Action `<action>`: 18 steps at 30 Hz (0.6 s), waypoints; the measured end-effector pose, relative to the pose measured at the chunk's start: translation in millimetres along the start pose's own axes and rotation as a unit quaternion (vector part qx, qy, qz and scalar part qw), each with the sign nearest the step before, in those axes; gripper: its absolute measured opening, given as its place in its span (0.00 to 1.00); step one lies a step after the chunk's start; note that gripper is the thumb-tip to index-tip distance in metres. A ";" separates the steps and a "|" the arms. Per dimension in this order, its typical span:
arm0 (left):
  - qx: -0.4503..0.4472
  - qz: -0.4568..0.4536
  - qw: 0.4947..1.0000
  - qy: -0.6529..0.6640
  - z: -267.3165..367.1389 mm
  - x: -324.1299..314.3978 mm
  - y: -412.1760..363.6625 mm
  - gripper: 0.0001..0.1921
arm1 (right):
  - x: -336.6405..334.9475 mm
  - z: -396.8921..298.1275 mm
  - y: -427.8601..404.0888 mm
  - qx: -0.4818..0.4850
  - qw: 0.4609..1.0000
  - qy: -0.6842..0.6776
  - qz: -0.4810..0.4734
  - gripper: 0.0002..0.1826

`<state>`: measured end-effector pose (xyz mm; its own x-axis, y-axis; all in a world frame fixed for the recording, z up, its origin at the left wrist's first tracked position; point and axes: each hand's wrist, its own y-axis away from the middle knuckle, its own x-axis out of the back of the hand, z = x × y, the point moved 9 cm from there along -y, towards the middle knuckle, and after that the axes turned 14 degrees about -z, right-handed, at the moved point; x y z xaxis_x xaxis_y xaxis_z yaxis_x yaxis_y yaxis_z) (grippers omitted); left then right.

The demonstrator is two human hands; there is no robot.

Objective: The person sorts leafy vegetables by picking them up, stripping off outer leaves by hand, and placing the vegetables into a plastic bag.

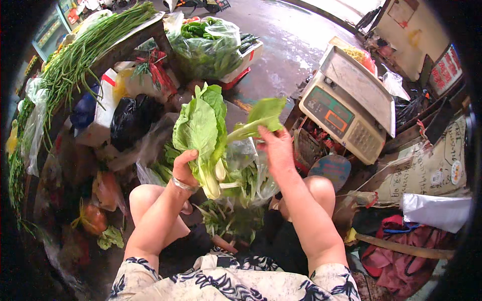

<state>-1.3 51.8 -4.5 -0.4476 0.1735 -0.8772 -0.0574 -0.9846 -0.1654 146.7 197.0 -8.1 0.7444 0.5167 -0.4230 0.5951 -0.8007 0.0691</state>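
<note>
A bunch of leafy greens with pale stems stands upright in my left hand, which grips it near the base. To the right, my right hand pinches a single green leaf by its stalk; the leaf points away from the bunch and is slightly blurred. Under and between my hands, a clear plastic bag lies with more greens about it. Loose leaves and stems are heaped between my knees.
A digital scale with a metal pan stands at the right. Long beans hang over a stand at the left. Beyond my hands sits a bag of green vegetables, with a black plastic bag nearer on the left.
</note>
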 end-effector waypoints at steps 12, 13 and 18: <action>-0.017 0.102 0.993 -0.048 9.1 24.7 -8.8 0.30 | -42.2 -29.4 30.6 0.070 0.871 0.444 -0.200 0.33; -0.016 0.117 0.992 -0.044 8.6 32.4 -7.4 0.29 | -44.1 -16.5 31.3 0.023 0.895 0.389 -0.217 0.26; -0.033 0.137 0.990 -0.008 8.4 33.1 -9.5 0.26 | -85.4 -1.9 52.1 0.018 0.846 0.399 -0.353 0.15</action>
<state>-23.0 66.7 -28.2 -0.4518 -0.1001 -0.8865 0.1252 -0.9910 0.0481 114.7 111.8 33.4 0.1842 0.8989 0.3976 0.9778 -0.2089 0.0192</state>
